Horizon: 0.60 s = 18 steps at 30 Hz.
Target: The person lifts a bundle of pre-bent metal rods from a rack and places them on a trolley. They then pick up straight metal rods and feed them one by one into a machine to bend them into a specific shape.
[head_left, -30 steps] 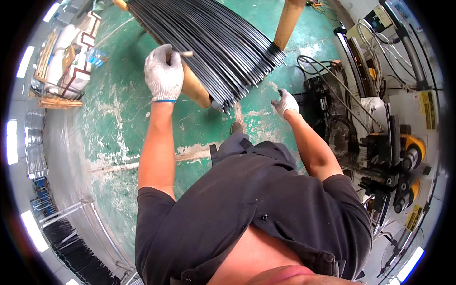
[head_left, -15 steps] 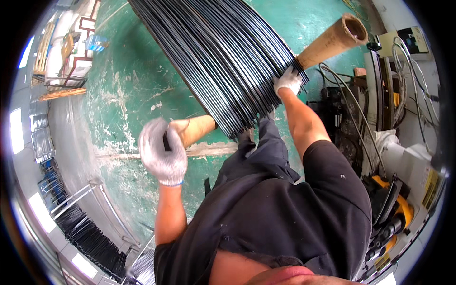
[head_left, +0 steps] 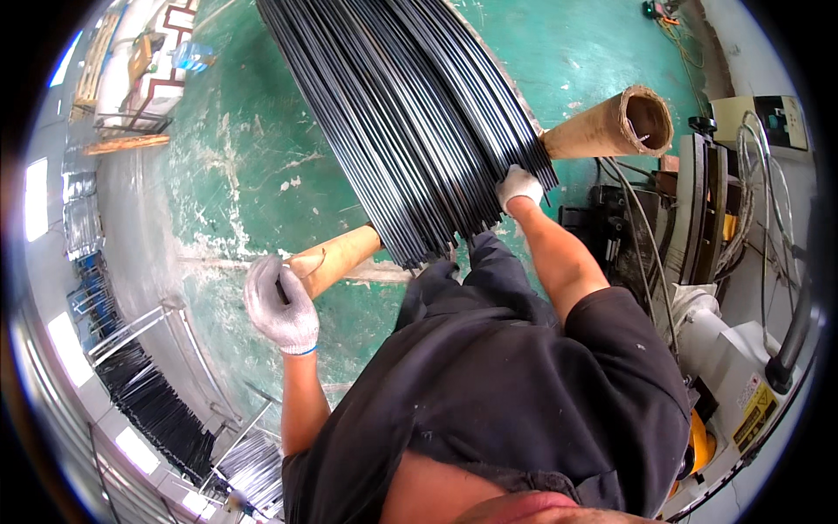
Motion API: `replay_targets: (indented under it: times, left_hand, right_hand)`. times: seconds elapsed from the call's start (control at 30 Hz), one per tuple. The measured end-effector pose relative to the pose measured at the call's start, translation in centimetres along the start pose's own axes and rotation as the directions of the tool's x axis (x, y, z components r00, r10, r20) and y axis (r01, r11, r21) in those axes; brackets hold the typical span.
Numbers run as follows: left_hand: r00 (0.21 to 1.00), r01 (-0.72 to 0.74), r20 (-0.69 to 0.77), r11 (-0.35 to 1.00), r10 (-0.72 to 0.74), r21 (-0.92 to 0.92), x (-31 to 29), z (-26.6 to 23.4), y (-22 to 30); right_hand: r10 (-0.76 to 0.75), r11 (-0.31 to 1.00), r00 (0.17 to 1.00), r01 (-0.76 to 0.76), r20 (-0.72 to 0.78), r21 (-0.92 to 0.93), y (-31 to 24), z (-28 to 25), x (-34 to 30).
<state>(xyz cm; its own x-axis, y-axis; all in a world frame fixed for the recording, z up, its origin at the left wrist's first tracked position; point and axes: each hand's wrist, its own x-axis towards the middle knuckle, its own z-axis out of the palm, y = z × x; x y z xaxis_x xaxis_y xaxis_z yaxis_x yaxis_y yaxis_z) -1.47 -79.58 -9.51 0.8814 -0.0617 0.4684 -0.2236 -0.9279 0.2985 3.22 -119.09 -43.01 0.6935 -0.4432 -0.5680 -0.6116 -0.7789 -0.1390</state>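
Note:
A wide layer of long, thin black rods [head_left: 410,122] fans away from my legs, its near ends just in front of my trousers. From its left edge a brown cardboard tube [head_left: 336,258] sticks out. My left hand [head_left: 284,307], in a whitish knitted glove, is curled at the outer end of this tube, which it partly hides. My right hand [head_left: 518,187], gloved too, is closed on rods at the near right corner; its fingertips are hidden. Past that corner a thick cardboard tube end [head_left: 602,125] projects, hollow mouth showing. The rods hide whether both ends belong to one tube.
Machinery with loose cables [head_left: 642,227] stands close on my right, beside a white machine housing [head_left: 742,367]. Farther left are a metal rack [head_left: 131,336] and a bundle of dark rods [head_left: 153,410]. A blue plastic bottle [head_left: 192,57] lies at the far left. The green floor [head_left: 253,175] is worn.
My left hand has moved slightly left and down with the tube end and is less blurred. The right tube end has swung lower in view. My right hand has shifted slightly down and left along the rods.

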Motion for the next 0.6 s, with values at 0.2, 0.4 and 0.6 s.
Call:
replay_targets:
  times: [0.2,0.4,0.6]
  left_hand:
    - [0.999,0.041,0.003,0.996,-0.041,0.076,0.3,0.0,1.0]
    - [0.999,0.04,0.011,0.994,-0.041,0.101,0.7,0.1,1.2]
    - [0.997,0.066,-0.036,0.994,-0.063,0.086,-0.1,-0.1,1.5]
  right_hand:
    - [-0.258,0.957,0.949,0.225,0.181,0.184,2.4,-3.3,1.7]
    - [-0.317,0.75,0.895,0.035,0.313,0.66,5.3,1.6,6.0]
    - [-0.288,0.862,0.891,0.081,0.352,0.501,2.7,-4.8,1.6]
